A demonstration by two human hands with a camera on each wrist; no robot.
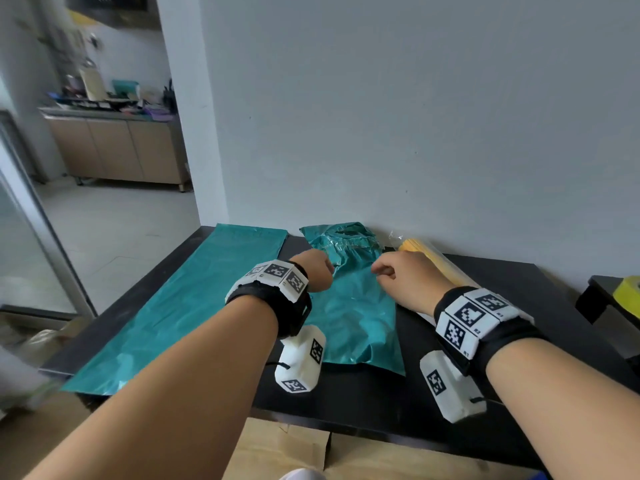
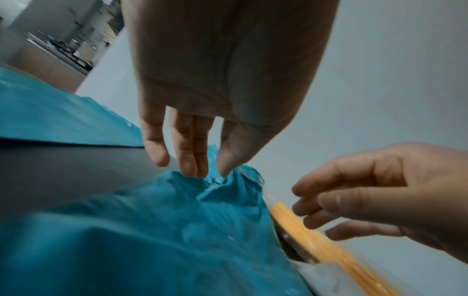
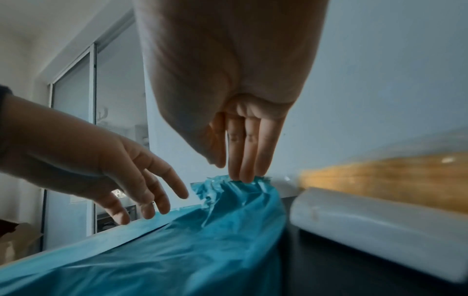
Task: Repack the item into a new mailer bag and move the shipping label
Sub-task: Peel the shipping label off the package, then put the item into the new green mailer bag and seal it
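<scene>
A crumpled teal mailer point(image 1: 356, 306) with a torn far end lies in the middle of the black table point(image 1: 398, 393). A flat, smooth teal mailer point(image 1: 194, 299) lies to its left. A long yellow item in clear plastic point(image 1: 429, 261) lies to its right, along the wall. My left hand point(image 1: 317, 268) and right hand point(image 1: 398, 271) hover over the torn end. In the left wrist view the left hand point(image 2: 200, 170) points straight fingers down at the crumpled mailer point(image 2: 177, 230). In the right wrist view the right hand's point(image 3: 235, 168) fingertips reach the torn edge point(image 3: 228, 186). Neither hand holds anything.
A yellow tape roll point(image 1: 628, 291) sits on a low black stand point(image 1: 595, 299) at the far right. Something white point(image 3: 367, 230) lies beside the yellow item point(image 3: 380, 176). Cardboard point(image 1: 294, 448) lies under the table's front edge. The wall stands right behind the table.
</scene>
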